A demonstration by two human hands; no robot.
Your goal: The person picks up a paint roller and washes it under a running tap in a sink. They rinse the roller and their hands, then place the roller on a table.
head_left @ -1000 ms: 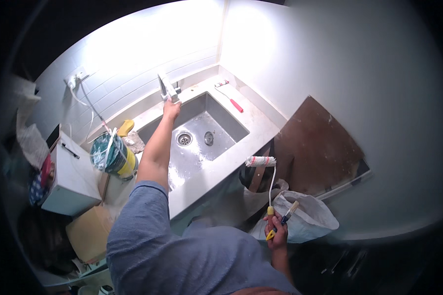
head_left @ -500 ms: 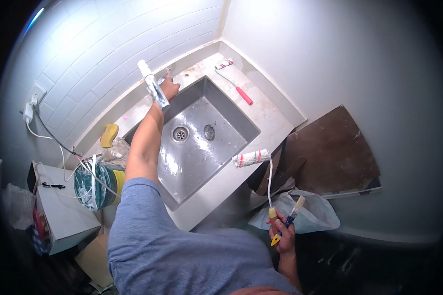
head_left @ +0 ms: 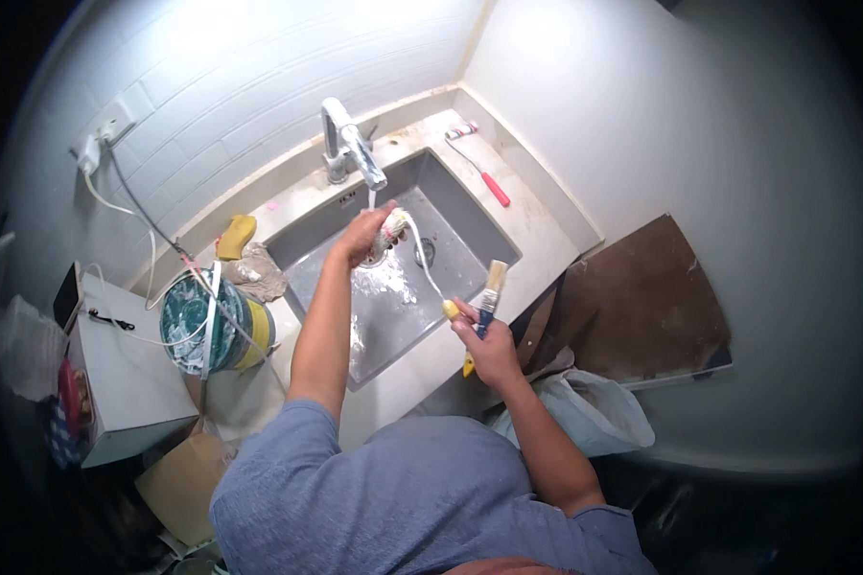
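Over the sink [head_left: 393, 350], my left hand [head_left: 362, 236] is closed around the fluffy sleeve of a paint roller [head_left: 396, 226], just below the faucet spout. Water runs from the chrome faucet [head_left: 360, 153] onto that hand and the roller. In my right hand [head_left: 494, 353], closed at the sink's near right edge, are the roller's handle and a paintbrush [head_left: 490, 292] with a blue handle and its pale bristles upward. The roller's white wire frame bridges the two hands. Part of the sleeve is hidden by my left fingers.
A smaller red-handled roller [head_left: 494, 189] lies on the counter right of the sink. To the left are a yellow sponge [head_left: 237, 237], a crumpled cloth [head_left: 257, 274], a paint-smeared bucket [head_left: 201, 326] and hanging cords. A brown board [head_left: 642, 302] and pale sack [head_left: 594, 412] stand right.
My left hand has come back from behind the faucet and taken hold of the roller sleeve. My right hand brought roller and brush up and left to the sink. Water now runs.
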